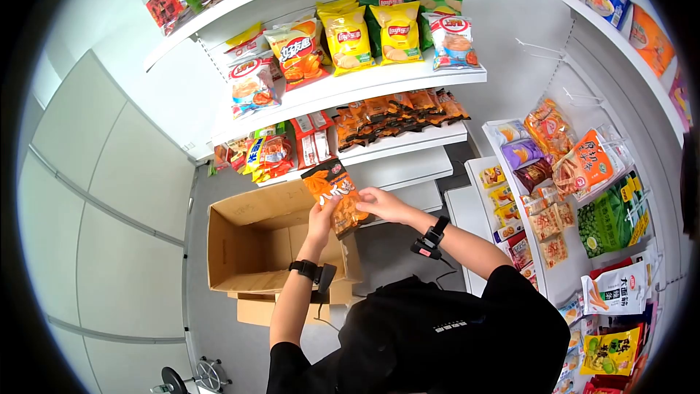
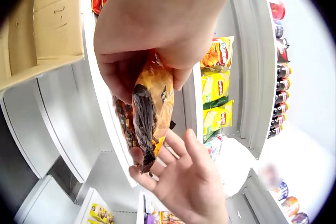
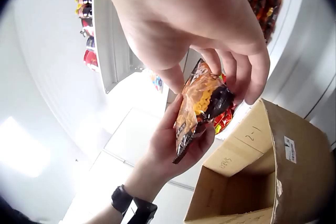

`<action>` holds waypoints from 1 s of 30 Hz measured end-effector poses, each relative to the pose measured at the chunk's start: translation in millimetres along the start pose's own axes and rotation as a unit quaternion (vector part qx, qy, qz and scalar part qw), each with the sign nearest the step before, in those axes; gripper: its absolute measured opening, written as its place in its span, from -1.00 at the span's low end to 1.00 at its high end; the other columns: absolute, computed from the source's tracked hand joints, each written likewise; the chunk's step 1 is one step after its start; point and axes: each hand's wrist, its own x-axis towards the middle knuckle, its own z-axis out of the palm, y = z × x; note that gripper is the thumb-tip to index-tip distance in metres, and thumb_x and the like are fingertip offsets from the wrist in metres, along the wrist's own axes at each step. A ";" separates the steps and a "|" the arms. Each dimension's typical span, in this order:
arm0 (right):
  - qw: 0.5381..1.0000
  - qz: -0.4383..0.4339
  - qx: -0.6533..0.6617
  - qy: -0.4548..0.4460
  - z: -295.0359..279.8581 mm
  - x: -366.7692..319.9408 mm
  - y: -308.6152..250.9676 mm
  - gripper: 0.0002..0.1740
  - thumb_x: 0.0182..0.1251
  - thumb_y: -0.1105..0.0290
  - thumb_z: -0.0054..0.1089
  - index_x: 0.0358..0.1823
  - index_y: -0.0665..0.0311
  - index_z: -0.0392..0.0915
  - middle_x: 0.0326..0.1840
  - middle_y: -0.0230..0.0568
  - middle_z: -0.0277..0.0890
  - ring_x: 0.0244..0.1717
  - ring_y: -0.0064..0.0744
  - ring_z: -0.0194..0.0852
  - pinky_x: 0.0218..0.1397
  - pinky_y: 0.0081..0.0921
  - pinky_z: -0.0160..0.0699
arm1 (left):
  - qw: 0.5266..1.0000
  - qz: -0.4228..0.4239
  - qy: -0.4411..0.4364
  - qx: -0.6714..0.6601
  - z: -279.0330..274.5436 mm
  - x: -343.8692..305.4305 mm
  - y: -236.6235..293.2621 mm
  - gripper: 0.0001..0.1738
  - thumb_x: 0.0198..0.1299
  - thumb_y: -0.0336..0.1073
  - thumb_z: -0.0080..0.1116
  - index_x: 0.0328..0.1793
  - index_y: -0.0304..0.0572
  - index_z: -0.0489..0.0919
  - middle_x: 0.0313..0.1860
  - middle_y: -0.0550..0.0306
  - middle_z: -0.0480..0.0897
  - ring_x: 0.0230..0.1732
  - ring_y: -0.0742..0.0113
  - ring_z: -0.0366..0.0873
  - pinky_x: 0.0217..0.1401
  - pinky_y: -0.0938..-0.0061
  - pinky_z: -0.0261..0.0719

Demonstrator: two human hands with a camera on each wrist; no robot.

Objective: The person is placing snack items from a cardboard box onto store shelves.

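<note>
An orange-and-black snack bag (image 1: 337, 197) is held over the cardboard box, its printed front facing up. My left hand (image 1: 321, 220) grips it by the left side, thumb across the front. In the left wrist view the left hand (image 2: 152, 45) holds the bag (image 2: 152, 108) from above. My right hand (image 1: 386, 206) is at the bag's right edge, with its fingertips by the wrapper. In the left wrist view the right hand (image 2: 186, 182) shows loosely spread fingers around the bag's far end. The right wrist view shows the bag (image 3: 202, 98) between both hands.
The open cardboard box (image 1: 248, 219) stands beneath the hands. Ahead, a shelf (image 1: 408, 138) bears a row of similar orange-and-black bags (image 1: 394, 113); chip bags (image 1: 348, 36) stand above. Snack packs (image 1: 583, 164) fill the rack on the right. A wheeled stand (image 1: 208, 373) sits lower left.
</note>
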 end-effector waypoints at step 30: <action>0.858 0.097 0.483 0.146 15.9 114.2 39.7 -0.72 0.27 0.33 0.17 -0.05 0.27 0.41 -0.16 -0.22 0.49 -0.24 -0.36 0.52 -0.23 -0.46 0.58 | 0.994 -0.105 0.021 0.037 -95.9 8.3 9.8 -0.53 0.19 -0.11 0.17 0.16 -0.12 0.40 -0.01 0.19 0.56 -0.04 0.34 0.53 0.07 0.38 0.47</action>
